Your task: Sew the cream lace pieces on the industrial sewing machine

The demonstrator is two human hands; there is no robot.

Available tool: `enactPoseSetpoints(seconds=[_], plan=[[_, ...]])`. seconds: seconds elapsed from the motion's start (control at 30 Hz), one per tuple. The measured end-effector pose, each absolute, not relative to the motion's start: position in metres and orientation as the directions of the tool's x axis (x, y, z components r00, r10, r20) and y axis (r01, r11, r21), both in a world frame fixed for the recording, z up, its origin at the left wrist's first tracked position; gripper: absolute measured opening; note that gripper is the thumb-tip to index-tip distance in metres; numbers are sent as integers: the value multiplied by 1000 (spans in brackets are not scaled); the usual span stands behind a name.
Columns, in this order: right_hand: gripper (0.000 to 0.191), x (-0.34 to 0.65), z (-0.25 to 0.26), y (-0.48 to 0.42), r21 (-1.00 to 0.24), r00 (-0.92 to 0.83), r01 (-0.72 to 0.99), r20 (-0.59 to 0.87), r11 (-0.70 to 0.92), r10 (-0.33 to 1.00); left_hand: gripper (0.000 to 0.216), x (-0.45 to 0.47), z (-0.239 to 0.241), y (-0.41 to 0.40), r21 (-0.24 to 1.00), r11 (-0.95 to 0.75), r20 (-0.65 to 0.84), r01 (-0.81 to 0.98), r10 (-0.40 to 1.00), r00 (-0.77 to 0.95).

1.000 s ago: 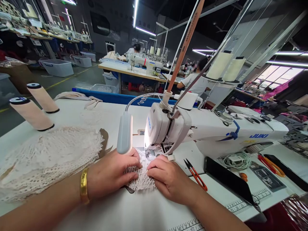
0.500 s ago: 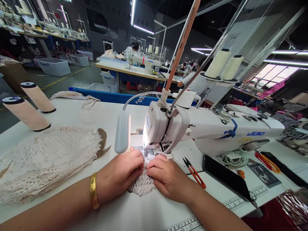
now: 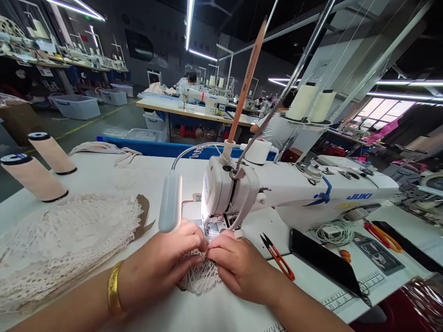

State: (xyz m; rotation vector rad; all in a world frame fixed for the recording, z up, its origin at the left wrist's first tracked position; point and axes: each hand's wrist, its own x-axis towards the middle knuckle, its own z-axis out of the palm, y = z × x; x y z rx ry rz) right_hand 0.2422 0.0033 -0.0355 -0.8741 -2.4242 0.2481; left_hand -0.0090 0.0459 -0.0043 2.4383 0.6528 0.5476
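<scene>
Fingers (image 3: 219, 254) pinching lace (image 3: 203, 279), lamp (image 3: 170, 200) near left hand (image 3: 155, 260), orange snips (image 3: 277, 256) near right hand (image 3: 244, 269)

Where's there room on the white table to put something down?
Two bare patches on the white table: a small one between the lace pile and the lamp, and one just this side of the lace piece at the left hand and right hand. It's crowded on the right: snips, phone, cable.

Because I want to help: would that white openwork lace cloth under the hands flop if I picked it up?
The white openwork lace cloth would probably droop, since its front edge ripples. It's likely light, being full of holes.
</scene>
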Motion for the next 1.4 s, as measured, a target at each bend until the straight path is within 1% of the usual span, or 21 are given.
enactPoseSetpoints(seconds=[0.07, 0.13, 0.2, 0.27, 0.43, 0.5, 0.6, 0.8, 1.1, 1.27, 1.4], plan=[[28, 242, -37, 4, -326, -612, 561, 455, 761, 646, 25, -7, -19, 51, 499, -770, 278, 397, 577, 768], [28, 242, -38, 5, -315, -592, 600, 444, 735, 673, 25, -5, -27, 53, 427, -792, 262, 437, 571, 778], [26, 243, -39, 5, -315, -583, 631, 411, 709, 701, 24, -3, -30, 52, 375, -801, 235, 466, 569, 788], [24, 243, -40, 6, -313, -577, 643, 402, 699, 711, 22, -1, -28, 49, 347, -803, 238, 484, 575, 783], [25, 245, -42, 7, -291, -560, 680, 387, 673, 732, 21, 3, -26, 43, 359, -828, 334, 431, 545, 769], [24, 246, -42, 7, -275, -557, 698, 372, 661, 743, 21, 4, -28, 43, 363, -831, 349, 422, 541, 765], [23, 247, -43, 7, -269, -557, 705, 363, 657, 747, 19, 5, -29, 42, 357, -829, 344, 430, 545, 765], [23, 247, -44, 7, -277, -545, 708, 372, 650, 752, 26, 6, -28, 41, 345, -831, 370, 436, 548, 750], [22, 247, -44, 7, -252, -537, 730, 363, 636, 761, 26, 6, -27, 37, 331, -815, 322, 475, 571, 755], [20, 248, -45, 6, -248, -532, 740, 352, 625, 770, 25, 6, -30, 35, 313, -821, 334, 477, 565, 754], [22, 249, -45, 6, -249, -520, 742, 372, 623, 769, 24, 8, -30, 35, 291, -823, 348, 487, 565, 748]])
